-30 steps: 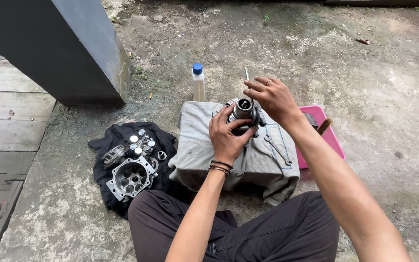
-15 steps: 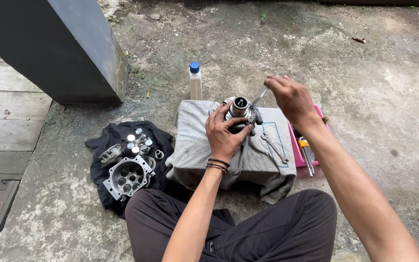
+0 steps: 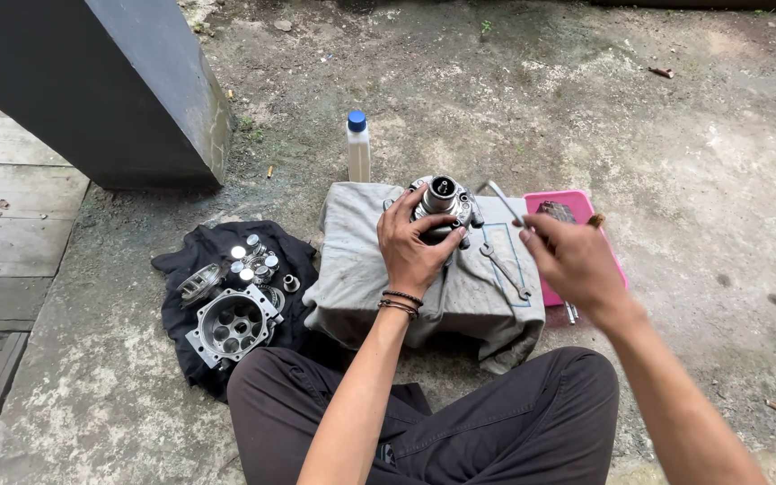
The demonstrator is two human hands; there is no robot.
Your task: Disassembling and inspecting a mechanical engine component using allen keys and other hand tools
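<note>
I sit cross-legged on concrete in front of a grey cloth-covered block (image 3: 361, 269). On it stands a metal engine part (image 3: 442, 202) with a round opening on top. My left hand (image 3: 413, 247) grips its near side. My right hand (image 3: 572, 260) is to the right of the part, over the edge of a pink tray (image 3: 586, 205), and holds a thin L-shaped metal key (image 3: 500, 196) by its lower end. A flat spanner (image 3: 505, 269) lies on the cloth between my hands.
A black cloth (image 3: 190, 260) on the left carries a metal housing (image 3: 231, 323) and several small round parts (image 3: 258, 256). A small bottle with a blue cap (image 3: 357, 148) stands behind the block. A dark pillar (image 3: 92, 90) rises at the far left beside wooden planks (image 3: 2, 224).
My right hand has pulled away from the top of the engine part, to the right and toward me, taking the thin key with it. My left hand still holds the part.
</note>
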